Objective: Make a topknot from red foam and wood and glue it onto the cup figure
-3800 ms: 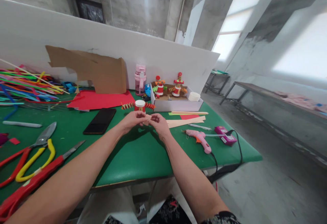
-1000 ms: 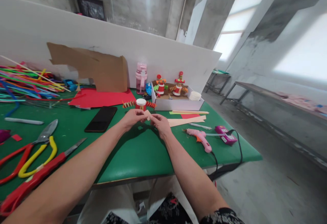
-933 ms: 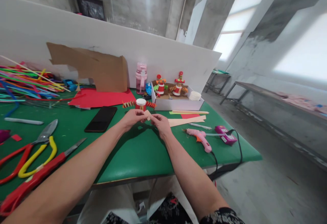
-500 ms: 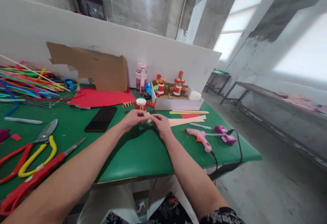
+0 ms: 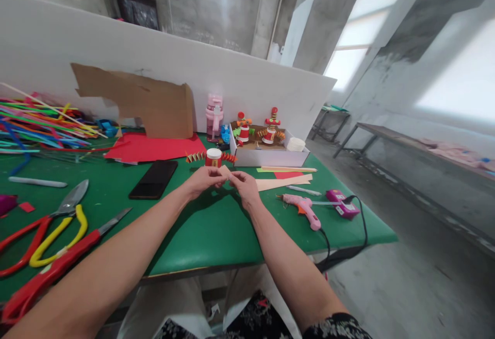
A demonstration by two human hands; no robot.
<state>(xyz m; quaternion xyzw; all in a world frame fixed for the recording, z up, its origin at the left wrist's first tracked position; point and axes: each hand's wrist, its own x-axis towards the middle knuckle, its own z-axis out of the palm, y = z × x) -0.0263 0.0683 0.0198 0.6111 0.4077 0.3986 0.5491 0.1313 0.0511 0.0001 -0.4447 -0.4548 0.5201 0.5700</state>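
Note:
Between my two hands is a small piece of tan paper (image 5: 224, 172), pinched at both sides just above the green table. My left hand (image 5: 203, 181) closes its thumb and fingers on the paper's left side. On the other side my right hand (image 5: 243, 184) grips it with thumb and fingertips. Right behind the hands stands a small red jar with a white lid (image 5: 214, 154), with folded paper strips sticking out on its left and right. Tan paper strips (image 5: 284, 182) lie to the right of my right hand.
A pink glue gun (image 5: 303, 207) and its cord lie at right, beside a purple box (image 5: 342, 204). Behind, a white box (image 5: 270, 158) holds two red figures. Leftward are a black phone (image 5: 153, 180), scissors (image 5: 71, 200), red-handled scissors (image 5: 73, 256) and red paper (image 5: 162, 147).
The tan paper has turned slightly between my fingers and more of its surface shows. Both hands stay in nearly the same place.

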